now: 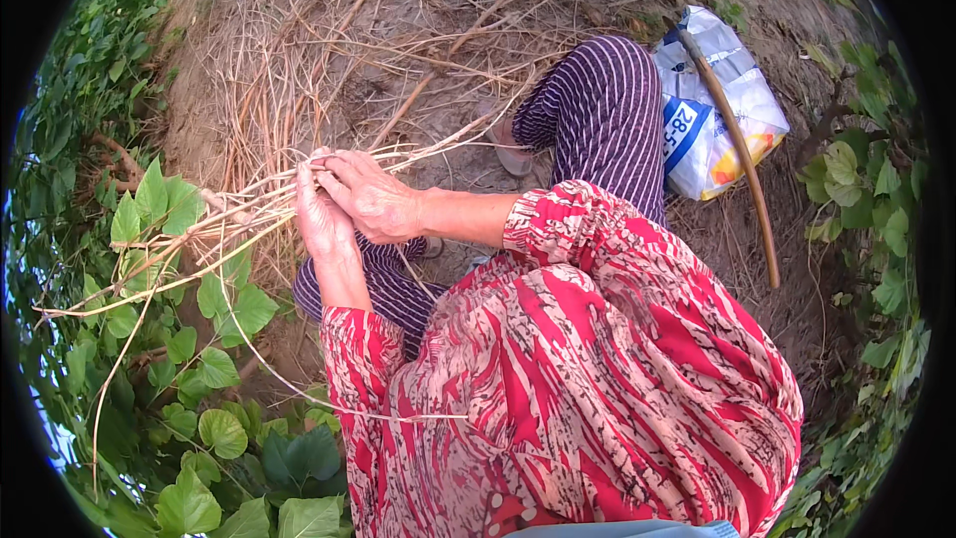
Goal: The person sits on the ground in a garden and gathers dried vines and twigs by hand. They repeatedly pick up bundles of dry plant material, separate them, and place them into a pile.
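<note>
A loose bundle of thin dry stems lies across both of my hands, its ends spreading out to the left and to the upper right. My left hand grips the bundle from below, near its middle. Right against it, my right hand closes over the stems from above, fingers curled and touching the left fingers. The fingertips partly hide the stems there. One thin stem hangs from the bundle and curves over my left sleeve. More dry stems lie on the soil just beyond my hands.
To the right lies a printed plastic sack bearing writing, with a curved wooden handle resting across it. Leafy green plants crowd the left, and more foliage grows at the right. My bent knee stands between hands and sack.
</note>
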{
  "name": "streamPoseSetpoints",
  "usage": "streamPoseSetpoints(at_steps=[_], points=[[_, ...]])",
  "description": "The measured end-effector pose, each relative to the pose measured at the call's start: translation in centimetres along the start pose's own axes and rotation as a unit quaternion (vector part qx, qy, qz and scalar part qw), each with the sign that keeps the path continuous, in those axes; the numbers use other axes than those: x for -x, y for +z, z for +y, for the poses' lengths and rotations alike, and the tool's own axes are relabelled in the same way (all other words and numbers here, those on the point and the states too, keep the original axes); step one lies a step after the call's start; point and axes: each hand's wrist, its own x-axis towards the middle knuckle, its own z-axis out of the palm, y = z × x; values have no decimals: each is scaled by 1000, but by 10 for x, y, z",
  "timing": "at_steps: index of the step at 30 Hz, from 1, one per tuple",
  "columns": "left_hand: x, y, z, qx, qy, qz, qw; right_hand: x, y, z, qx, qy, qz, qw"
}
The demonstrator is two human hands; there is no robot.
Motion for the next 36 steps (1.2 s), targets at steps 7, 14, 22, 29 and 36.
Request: streamPoseSetpoints(at_steps=[7,14,22,29,36], points=[[-3,-43,62,-16,119,101,988,71,-39,31,-155,342,46,926],[33,-12,109,-84,194,100,972,114,-30,138,-418,667,261,559],[66,-2,120,-75,202,136,967,77,-30,130,-595,562,386,427],[55,-45,99,-13,146,216,965,63,-48,117,-580,518,383,498],[52,-64,144,2,173,234,957,0,-94,44,-649,346,330,592]])
